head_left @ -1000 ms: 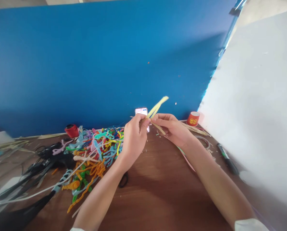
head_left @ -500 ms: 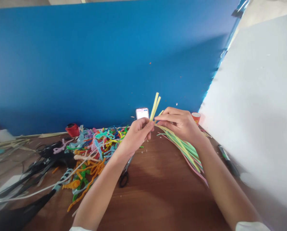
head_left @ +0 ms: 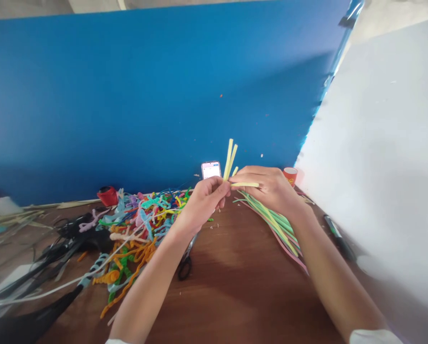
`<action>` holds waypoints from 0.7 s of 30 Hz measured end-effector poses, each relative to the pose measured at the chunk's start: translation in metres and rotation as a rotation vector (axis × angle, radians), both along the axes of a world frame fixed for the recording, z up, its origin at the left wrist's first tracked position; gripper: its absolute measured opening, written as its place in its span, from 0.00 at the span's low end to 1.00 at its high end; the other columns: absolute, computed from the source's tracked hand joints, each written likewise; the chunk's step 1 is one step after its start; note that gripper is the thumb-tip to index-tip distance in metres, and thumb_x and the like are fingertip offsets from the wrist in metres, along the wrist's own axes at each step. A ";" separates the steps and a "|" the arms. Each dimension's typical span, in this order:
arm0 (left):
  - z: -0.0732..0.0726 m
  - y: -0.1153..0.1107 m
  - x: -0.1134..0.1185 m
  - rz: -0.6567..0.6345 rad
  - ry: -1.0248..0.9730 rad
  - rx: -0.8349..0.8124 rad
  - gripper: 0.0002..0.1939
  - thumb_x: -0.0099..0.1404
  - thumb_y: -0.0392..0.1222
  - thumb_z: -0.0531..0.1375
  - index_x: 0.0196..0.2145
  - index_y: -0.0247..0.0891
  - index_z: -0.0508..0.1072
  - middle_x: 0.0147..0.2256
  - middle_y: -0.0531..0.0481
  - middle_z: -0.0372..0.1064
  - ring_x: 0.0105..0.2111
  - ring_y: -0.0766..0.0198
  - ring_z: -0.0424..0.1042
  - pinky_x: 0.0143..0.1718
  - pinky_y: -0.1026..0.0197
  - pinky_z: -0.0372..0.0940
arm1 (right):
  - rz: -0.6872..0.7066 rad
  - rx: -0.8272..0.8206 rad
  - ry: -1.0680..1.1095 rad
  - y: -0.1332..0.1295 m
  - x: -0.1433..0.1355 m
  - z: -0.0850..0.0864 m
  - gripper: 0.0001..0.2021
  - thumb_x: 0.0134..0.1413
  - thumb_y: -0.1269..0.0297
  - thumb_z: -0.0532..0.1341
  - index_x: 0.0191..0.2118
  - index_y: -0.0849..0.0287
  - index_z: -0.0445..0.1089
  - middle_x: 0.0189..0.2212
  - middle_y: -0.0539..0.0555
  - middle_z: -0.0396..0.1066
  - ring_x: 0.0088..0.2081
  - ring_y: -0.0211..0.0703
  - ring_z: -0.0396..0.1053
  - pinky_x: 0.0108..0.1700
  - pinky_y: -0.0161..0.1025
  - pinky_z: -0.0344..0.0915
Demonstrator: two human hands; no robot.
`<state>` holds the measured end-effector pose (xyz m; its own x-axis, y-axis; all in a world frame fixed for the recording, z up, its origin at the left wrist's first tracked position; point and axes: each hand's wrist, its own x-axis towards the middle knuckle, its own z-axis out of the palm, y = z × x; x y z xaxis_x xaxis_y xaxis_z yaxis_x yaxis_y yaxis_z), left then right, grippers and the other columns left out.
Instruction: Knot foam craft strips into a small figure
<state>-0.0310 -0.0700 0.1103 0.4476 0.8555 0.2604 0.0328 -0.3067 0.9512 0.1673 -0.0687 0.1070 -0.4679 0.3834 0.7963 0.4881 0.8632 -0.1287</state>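
Pinching yellow strips (head_left: 228,160), phone (head_left: 211,169) behind, scissors (head_left: 187,257) part-hidden

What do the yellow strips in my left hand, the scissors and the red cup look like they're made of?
Yellow strips: matte, possibly chenille, as edges look soft; too blurred to confirm.
Scissors: greyish, probably metal blades; black, likely plastic handle.
Red cup: smooth-looking, probably paper, given its pale inside and thin rim.

Left hand (head_left: 209,197) pinches yellow strips (head_left: 228,158); right hand (head_left: 273,188) alongside.
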 end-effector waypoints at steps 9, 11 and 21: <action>0.002 -0.010 -0.001 0.305 0.243 0.402 0.11 0.70 0.47 0.54 0.33 0.39 0.68 0.23 0.55 0.61 0.23 0.68 0.58 0.24 0.64 0.52 | 0.109 -0.467 0.289 0.000 -0.021 -0.001 0.20 0.63 0.50 0.60 0.26 0.60 0.68 0.21 0.46 0.58 0.24 0.33 0.54 0.27 0.35 0.52; 0.004 -0.012 0.000 0.398 0.282 0.545 0.09 0.69 0.45 0.54 0.32 0.39 0.68 0.25 0.54 0.64 0.24 0.68 0.60 0.25 0.64 0.52 | 0.220 -0.653 0.433 -0.001 -0.027 -0.002 0.20 0.60 0.47 0.61 0.28 0.60 0.68 0.20 0.44 0.54 0.23 0.32 0.49 0.24 0.34 0.49; 0.005 -0.005 -0.006 0.119 0.012 0.119 0.17 0.64 0.55 0.61 0.34 0.36 0.72 0.22 0.57 0.57 0.20 0.72 0.51 0.19 0.65 0.47 | 0.101 -0.659 0.534 -0.006 -0.030 0.001 0.19 0.52 0.49 0.68 0.25 0.61 0.72 0.16 0.45 0.61 0.20 0.31 0.54 0.21 0.33 0.49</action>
